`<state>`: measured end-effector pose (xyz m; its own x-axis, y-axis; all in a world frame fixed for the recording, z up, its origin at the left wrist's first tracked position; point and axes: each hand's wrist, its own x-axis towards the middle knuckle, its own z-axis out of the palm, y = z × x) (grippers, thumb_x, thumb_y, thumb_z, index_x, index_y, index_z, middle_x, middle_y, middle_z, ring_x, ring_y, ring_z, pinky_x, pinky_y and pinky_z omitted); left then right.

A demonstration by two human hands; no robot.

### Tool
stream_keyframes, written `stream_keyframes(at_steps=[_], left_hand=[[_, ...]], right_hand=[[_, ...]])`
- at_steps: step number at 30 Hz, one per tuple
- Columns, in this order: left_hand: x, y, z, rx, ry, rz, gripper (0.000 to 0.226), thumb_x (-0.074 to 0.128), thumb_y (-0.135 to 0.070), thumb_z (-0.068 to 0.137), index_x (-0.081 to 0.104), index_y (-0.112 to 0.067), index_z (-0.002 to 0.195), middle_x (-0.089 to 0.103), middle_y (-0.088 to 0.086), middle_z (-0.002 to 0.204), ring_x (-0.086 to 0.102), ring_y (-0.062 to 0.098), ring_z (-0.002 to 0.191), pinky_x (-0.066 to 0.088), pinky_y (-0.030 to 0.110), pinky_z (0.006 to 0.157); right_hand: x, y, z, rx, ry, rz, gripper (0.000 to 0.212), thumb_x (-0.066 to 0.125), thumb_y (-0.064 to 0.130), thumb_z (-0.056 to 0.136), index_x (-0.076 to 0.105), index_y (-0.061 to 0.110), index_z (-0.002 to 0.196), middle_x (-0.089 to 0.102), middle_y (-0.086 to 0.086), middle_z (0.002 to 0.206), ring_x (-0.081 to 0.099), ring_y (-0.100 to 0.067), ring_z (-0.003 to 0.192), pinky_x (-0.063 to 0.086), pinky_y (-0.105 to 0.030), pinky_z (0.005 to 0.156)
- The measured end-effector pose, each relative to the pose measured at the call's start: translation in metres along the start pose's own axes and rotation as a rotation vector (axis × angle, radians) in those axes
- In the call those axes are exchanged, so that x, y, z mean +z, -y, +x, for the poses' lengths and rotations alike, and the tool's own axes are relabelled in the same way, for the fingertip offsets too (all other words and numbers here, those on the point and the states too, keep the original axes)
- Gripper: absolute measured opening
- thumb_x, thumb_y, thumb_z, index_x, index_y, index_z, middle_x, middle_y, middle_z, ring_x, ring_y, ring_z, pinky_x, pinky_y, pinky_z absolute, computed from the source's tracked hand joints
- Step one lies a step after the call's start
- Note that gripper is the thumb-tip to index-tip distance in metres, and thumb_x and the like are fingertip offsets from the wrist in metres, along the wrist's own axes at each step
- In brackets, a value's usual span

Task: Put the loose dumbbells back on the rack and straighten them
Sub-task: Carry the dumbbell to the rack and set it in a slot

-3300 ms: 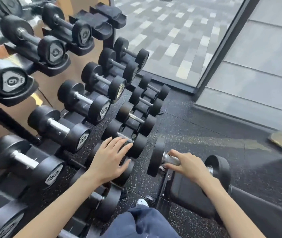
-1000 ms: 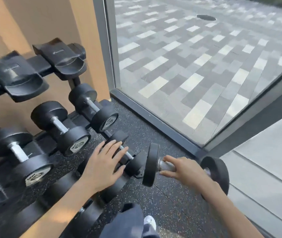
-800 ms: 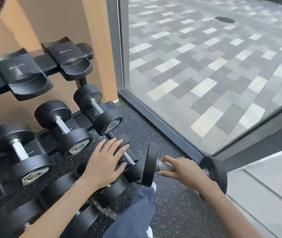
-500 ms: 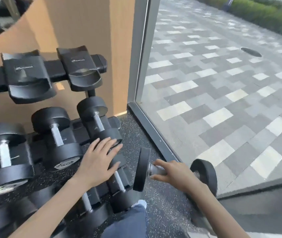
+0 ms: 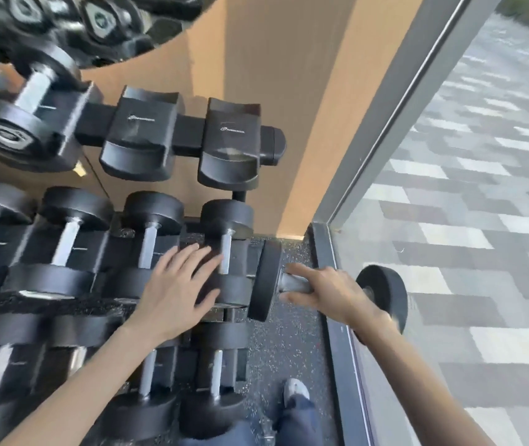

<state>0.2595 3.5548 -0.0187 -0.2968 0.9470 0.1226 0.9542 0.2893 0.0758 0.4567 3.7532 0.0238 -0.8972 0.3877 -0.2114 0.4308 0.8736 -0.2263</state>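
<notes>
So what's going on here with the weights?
A person is tidying a dumbbell rack. Their right hand grips a loose dumbbell by its handle, holding it sideways beside the right end of the rack, not yet in a cradle. Their left hand rests open on the middle row, beside the rightmost racked dumbbell. Two empty cradles sit at the right end of the top row.
</notes>
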Motion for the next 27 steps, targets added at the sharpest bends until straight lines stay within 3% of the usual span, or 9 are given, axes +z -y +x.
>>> stream_keyframes(at_steps=[7, 11, 15, 18, 23, 27], left_hand=[[0.015, -0.045, 0.03, -0.26, 0.005, 0.048, 0.057, 0.036, -0.046, 0.089, 0.056, -0.012, 0.13, 0.056, 0.009, 0.131, 0.046, 0.027, 0.126, 0.028, 0.046, 0.108], [0.016, -0.075, 0.061, -0.377, -0.02, 0.049, 0.056, 0.037, -0.046, 0.088, 0.057, -0.013, 0.129, 0.057, 0.009, 0.129, 0.047, 0.028, 0.124, 0.03, 0.046, 0.107], [0.018, -0.096, 0.08, -0.506, -0.007, 0.068, 0.056, 0.035, -0.046, 0.089, 0.057, -0.014, 0.129, 0.057, 0.009, 0.129, 0.047, 0.028, 0.125, 0.028, 0.045, 0.107], [0.022, -0.1, 0.087, -0.603, 0.002, 0.07, 0.059, 0.029, -0.05, 0.091, 0.057, -0.014, 0.128, 0.057, 0.008, 0.13, 0.046, 0.026, 0.125, 0.027, 0.045, 0.108], [0.021, -0.086, 0.111, -0.739, 0.002, 0.086, 0.066, 0.016, -0.054, 0.095, 0.056, -0.014, 0.13, 0.056, 0.009, 0.131, 0.046, 0.027, 0.125, 0.024, 0.043, 0.108], [0.024, -0.054, 0.137, -0.809, -0.024, 0.111, 0.065, 0.017, -0.053, 0.096, 0.055, -0.013, 0.131, 0.056, 0.009, 0.131, 0.046, 0.027, 0.124, 0.026, 0.044, 0.108]], right_hand=[[-0.024, -0.069, 0.062, -0.289, 0.085, -0.071, 0.059, 0.04, 0.069, 0.081, 0.042, 0.026, 0.121, 0.063, -0.003, 0.076, 0.064, -0.03, 0.083, 0.046, -0.036, 0.07], [-0.046, -0.106, 0.096, -0.411, 0.118, -0.099, 0.057, 0.042, 0.067, 0.083, 0.042, 0.028, 0.125, 0.068, -0.008, 0.09, 0.063, -0.032, 0.092, 0.046, -0.037, 0.074], [-0.071, -0.129, 0.128, -0.522, 0.15, -0.139, 0.054, 0.045, 0.064, 0.084, 0.042, 0.03, 0.126, 0.066, -0.01, 0.09, 0.061, -0.034, 0.093, 0.045, -0.038, 0.077], [-0.082, -0.137, 0.156, -0.601, 0.158, -0.168, 0.056, 0.043, 0.066, 0.082, 0.042, 0.029, 0.124, 0.066, -0.01, 0.091, 0.061, -0.034, 0.092, 0.046, -0.04, 0.077], [-0.093, -0.132, 0.214, -0.748, 0.157, -0.205, 0.058, 0.04, 0.069, 0.08, 0.042, 0.036, 0.127, 0.053, -0.001, 0.076, 0.061, -0.032, 0.088, 0.044, -0.036, 0.071], [-0.097, -0.118, 0.269, -0.861, 0.151, -0.236, 0.057, 0.041, 0.069, 0.081, 0.038, 0.039, 0.13, 0.065, -0.006, 0.098, 0.06, -0.032, 0.097, 0.046, -0.039, 0.078]])
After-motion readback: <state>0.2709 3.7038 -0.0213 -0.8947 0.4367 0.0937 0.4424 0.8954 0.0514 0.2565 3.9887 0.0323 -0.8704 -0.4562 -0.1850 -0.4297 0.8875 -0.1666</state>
